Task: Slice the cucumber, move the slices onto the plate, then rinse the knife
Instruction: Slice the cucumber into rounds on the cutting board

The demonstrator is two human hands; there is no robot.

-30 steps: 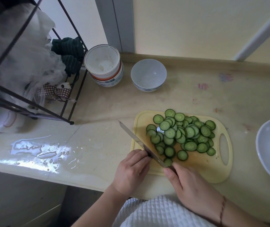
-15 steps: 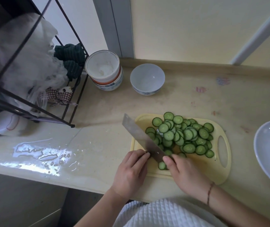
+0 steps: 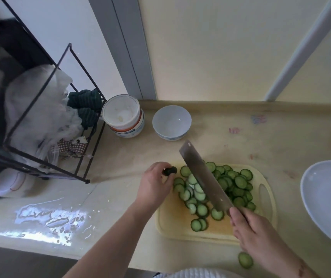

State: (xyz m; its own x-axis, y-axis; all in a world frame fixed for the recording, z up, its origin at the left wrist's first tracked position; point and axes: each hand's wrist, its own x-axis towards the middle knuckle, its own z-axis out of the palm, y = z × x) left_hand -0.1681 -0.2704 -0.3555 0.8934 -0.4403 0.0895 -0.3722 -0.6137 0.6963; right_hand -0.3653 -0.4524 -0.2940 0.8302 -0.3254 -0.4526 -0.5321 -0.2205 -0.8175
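Our left fingers (image 3: 165, 175) curl round a small dark stub (image 3: 169, 170), most likely the cucumber's end, and hold it just off the far-left corner of the board (image 3: 172, 219). Our right hand (image 3: 255, 235) is wrapped round the handle of the knife (image 3: 204, 177); the handle itself is hidden under the fingers, but the grip looks firm. The blade stands lifted and slanted over the slices (image 3: 220, 187), its tip toward the wall, and we cannot tell whether the edge touches them.

The slices lie heaped across the middle and far half of the board, a few strays toward the near edge. One slice (image 3: 245, 260) has dropped onto the counter (image 3: 120, 193) near us, just off the board. The plate (image 3: 325, 197) sits well to the right, bare as far as we can see.

We judge the slicing done, with only the stub left in hand. The step in hand is the turn from cutting to moving. Next we must put the stub aside, gather the slices, perhaps on the flat of the blade, and carry them rightward to the plate, then pick up the stray. The rinse comes last.

Beyond the board stand a white bowl (image 3: 171, 122), a stack of bowls (image 3: 123, 117) and a wire rack (image 3: 46, 121).
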